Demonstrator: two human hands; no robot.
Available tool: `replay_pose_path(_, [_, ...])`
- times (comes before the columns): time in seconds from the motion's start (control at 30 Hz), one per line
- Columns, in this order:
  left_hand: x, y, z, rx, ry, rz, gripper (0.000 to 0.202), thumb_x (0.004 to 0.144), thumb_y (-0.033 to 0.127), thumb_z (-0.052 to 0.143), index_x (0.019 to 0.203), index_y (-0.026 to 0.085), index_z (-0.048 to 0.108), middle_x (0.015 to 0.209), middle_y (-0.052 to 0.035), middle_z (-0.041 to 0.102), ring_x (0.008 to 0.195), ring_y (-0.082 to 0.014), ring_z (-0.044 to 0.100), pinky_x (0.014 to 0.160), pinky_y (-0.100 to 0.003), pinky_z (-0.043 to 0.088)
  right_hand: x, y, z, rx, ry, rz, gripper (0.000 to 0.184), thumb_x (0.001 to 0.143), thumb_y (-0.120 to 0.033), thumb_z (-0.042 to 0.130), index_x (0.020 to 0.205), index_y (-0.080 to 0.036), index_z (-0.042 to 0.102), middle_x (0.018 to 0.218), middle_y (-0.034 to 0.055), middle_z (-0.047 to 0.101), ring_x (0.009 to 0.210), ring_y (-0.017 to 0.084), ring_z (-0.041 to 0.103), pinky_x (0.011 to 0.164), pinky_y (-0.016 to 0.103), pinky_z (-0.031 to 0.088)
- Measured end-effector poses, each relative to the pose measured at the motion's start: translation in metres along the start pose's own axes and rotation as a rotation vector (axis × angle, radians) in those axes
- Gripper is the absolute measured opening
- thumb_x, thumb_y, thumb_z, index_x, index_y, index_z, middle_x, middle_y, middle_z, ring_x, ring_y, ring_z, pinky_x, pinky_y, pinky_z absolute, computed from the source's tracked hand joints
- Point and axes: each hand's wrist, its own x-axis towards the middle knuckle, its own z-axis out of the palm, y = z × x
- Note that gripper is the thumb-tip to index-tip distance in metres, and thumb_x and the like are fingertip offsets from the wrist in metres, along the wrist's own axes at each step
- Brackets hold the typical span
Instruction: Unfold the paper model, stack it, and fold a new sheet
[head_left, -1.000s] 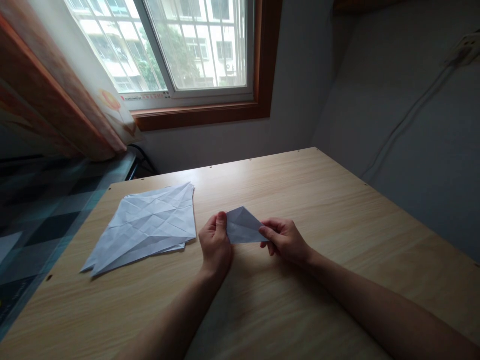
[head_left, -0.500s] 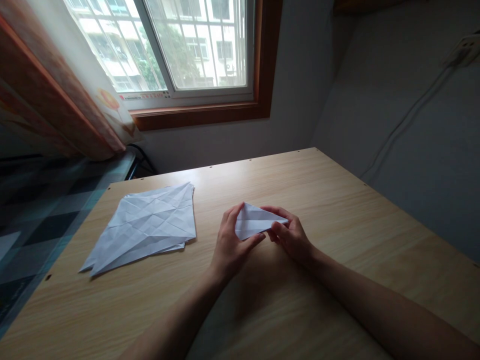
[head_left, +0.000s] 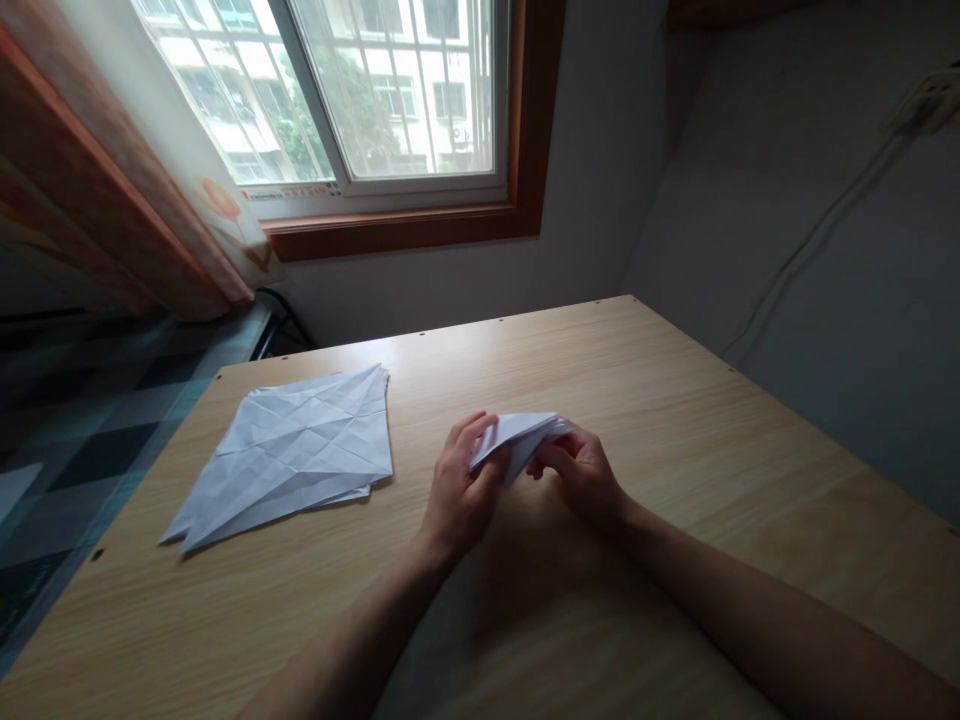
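A small piece of folded white paper (head_left: pixel 525 430) is held between both hands, just above the wooden table. Its layers stand apart, with one flap hanging toward me. My left hand (head_left: pixel 463 480) grips the paper's left end, fingers behind and thumb in front, partly tucked under the upper layer. At the right, pointed end, my right hand (head_left: pixel 585 470) pinches the lower layers between thumb and fingers. Some of its fingertips are hidden behind the paper.
A stack of creased white paper sheets (head_left: pixel 300 435) lies on the wooden table (head_left: pixel 675 420) to the left. Beyond the table's left edge is a checked cloth surface (head_left: pixel 112 440). A window (head_left: pixel 405 100) and curtain (head_left: pixel 150 180) are behind, and a cable (head_left: pixel 810 240) hangs along the right wall.
The folded paper has turned from a flat face toward me to a tilted position, its layers spread apart. My left thumb has moved up against it, and my right fingers have shifted their pinch.
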Motion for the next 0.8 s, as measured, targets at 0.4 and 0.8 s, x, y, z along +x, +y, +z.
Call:
replay_pose_path(0.4, [-0.003,0.009,-0.002,-0.119,-0.054,0.074,0.042,0.092,0.049,0.045,0.115,0.019,0.064,0.122,-0.0117,0.06,0.111,-0.0261,0.058,0.089,-0.038,0.049,-0.005,0.006,0.0,-0.121,0.08,-0.172,0.025,0.083,-0.024,0.066,0.107,-0.023,0.06,0.096,0.0029,0.068,0.083,0.017,0.066,0.071,0.028,0.054])
replay_pose_path(0.8, [-0.004,0.01,-0.001,-0.212,0.04,-0.084,0.041,0.08,0.053,0.061,0.103,0.019,0.062,0.096,-0.0074,0.067,0.088,-0.023,0.063,0.072,-0.033,0.05,-0.011,-0.001,0.0,-0.429,0.002,-0.346,0.024,0.087,-0.02,0.054,0.109,-0.023,0.064,0.1,0.0064,0.067,0.09,0.02,0.063,0.076,0.032,0.052])
